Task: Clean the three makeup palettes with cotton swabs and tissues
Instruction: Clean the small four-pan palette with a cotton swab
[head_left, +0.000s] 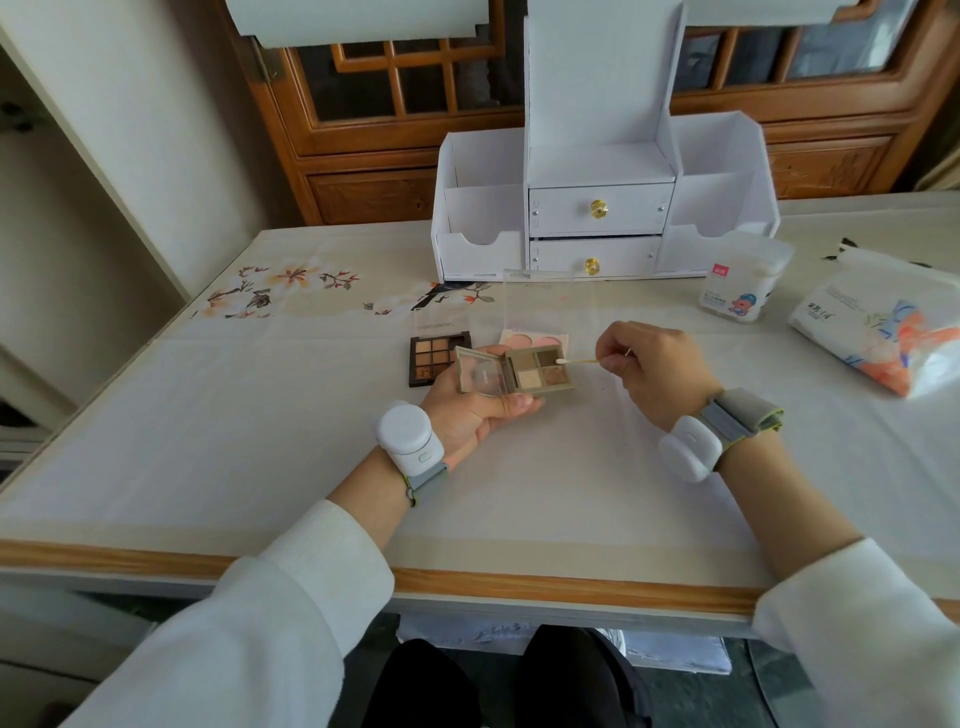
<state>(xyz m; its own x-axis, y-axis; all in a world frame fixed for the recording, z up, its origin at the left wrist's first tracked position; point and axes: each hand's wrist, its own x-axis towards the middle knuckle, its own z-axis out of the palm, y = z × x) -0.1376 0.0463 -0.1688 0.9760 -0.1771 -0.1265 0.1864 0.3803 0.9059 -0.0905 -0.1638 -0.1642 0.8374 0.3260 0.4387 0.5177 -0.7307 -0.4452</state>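
My left hand (470, 410) holds an open olive-green four-pan eyeshadow palette (540, 370) just above the table. My right hand (647, 366) pinches a wooden cotton swab (582, 361), and its white tip touches the palette's upper right pan. A dark brown palette with several tan pans (431, 356) lies open on the table behind my left hand. A pink blush palette (535, 340) with its clear lid raised lies behind the held palette, partly hidden by it.
A pack of cotton swabs (740, 286) stands at the right. A soft tissue pack (883, 332) lies further right. A white drawer organiser (597, 208) stands at the back of the table (260, 441). The table's wooden front edge runs near me.
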